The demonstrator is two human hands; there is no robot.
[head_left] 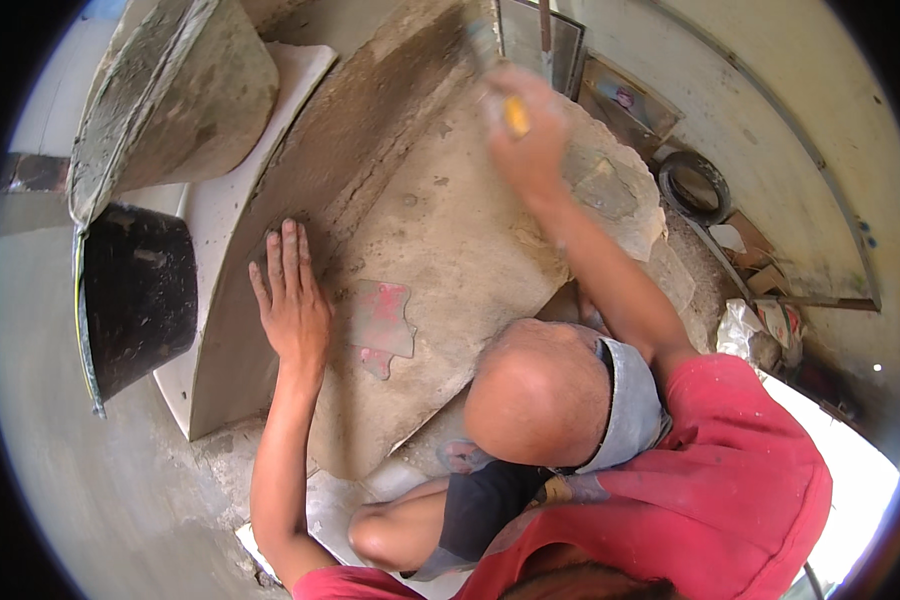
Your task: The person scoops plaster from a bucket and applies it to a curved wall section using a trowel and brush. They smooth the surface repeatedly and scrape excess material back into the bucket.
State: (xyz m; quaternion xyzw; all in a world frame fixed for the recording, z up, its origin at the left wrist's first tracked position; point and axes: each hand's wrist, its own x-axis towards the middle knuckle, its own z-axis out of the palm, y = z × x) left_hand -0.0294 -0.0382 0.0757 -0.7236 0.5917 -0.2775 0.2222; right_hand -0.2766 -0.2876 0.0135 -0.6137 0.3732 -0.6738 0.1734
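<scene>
My left hand [295,295] lies flat, fingers stretched out, against the grey cement-coated riser [235,330] of a step. Farther off and to the right, my right hand [530,130] is blurred by motion. It is closed round a yellow-handled tool [516,115], whose smeared grey end reaches toward the far end of a ridge of rough cement [400,140]. The tool's exact kind is too blurred to tell. Between my hands spreads a cement-stained tan sheet [450,240], with a torn grey scrap with pink marks [382,315] on it.
A cement-crusted grey bucket [195,110] and a black bucket [140,290] stand at left by the pale step slab [295,75]. Broken cement edges [635,190] lie right of the sheet. Along the right wall are a black ring [694,187] and crumpled bags [760,330].
</scene>
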